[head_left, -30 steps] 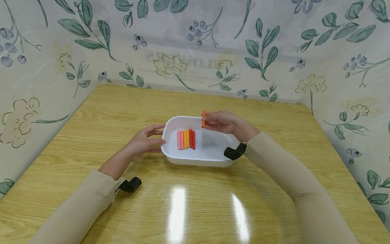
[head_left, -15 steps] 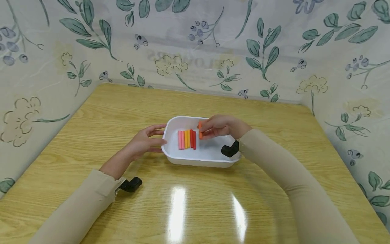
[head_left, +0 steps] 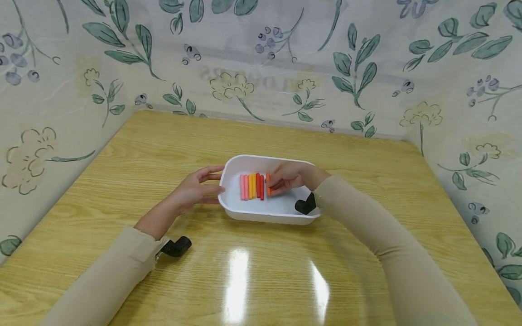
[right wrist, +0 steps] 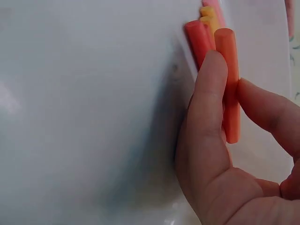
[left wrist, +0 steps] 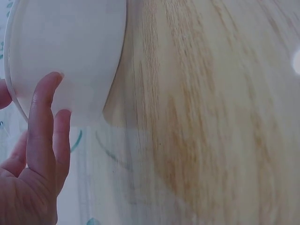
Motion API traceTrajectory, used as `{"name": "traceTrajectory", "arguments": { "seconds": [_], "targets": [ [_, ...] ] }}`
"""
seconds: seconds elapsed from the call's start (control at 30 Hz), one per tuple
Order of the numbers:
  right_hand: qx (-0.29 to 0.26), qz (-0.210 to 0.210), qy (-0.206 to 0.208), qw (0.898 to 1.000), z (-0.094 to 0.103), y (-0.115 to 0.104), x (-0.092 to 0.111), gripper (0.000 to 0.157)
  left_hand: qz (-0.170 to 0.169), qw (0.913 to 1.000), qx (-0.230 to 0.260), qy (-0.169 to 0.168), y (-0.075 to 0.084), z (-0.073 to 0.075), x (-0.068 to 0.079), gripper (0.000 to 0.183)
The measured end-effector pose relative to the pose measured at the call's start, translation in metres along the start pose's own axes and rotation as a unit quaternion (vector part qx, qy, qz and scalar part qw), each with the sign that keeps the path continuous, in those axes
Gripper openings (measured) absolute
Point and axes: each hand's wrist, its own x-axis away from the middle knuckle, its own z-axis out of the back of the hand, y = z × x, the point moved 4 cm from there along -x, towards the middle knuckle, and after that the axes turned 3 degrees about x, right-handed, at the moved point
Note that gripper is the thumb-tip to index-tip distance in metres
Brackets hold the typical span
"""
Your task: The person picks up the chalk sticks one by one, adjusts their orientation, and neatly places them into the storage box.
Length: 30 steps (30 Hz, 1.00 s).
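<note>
A white plastic tray (head_left: 269,217) with raised walls stands on the table. My left hand (head_left: 191,192) holds its left end, the thumb over the rim and the fingers (left wrist: 43,122) against the outer wall. Low inside the tray, my right hand (head_left: 294,175) pinches an orange stick (right wrist: 232,112), smooth and round like a crayon, between thumb and fingers. Just left of it lies a side-by-side row of similar sticks: red sticks (head_left: 260,186) nearest, then yellow sticks (head_left: 252,186), then pink sticks (head_left: 244,187). Whether the orange stick touches the tray floor I cannot tell.
The wood-grain table (head_left: 171,280) extends around the tray and shows two bright reflections in front. A floral sheet (head_left: 269,54) hangs behind and at both sides. A black wrist camera (head_left: 176,246) sticks out by the left cuff, another (head_left: 306,204) over the tray's right end.
My right hand has lowered the orange stick from the tray's far rim into the tray, leftward and nearer to me, beside the red sticks. My left hand has stayed on the tray.
</note>
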Motion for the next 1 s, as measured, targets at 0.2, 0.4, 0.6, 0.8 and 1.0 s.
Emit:
{"name": "traceTrajectory", "arguments": {
  "seconds": [0.2,0.4,0.6,0.8,1.0],
  "targets": [
    [0.003,-0.005,0.022,1.0,0.001,0.002,0.001,0.004,-0.001,1.0,0.003,-0.003,0.0,-0.001,-0.001,0.069],
    [0.003,0.018,0.01,1.0,0.003,0.0,0.007,0.012,0.0,1.0,0.003,-0.001,0.0,-0.002,-0.002,0.069],
    [-0.021,0.052,0.013,0.998,0.01,-0.002,0.02,0.036,-0.001,1.0,-0.001,0.001,-0.003,0.0,-0.004,0.068],
    [-0.032,0.086,-0.003,0.996,0.019,-0.007,0.036,0.045,0.001,1.0,-0.004,0.005,-0.004,0.001,-0.005,0.066],
    [-0.067,0.118,-0.003,0.991,0.031,-0.009,0.054,0.046,-0.001,1.0,-0.007,0.0,-0.002,0.0,-0.005,0.066]
  ]
}}
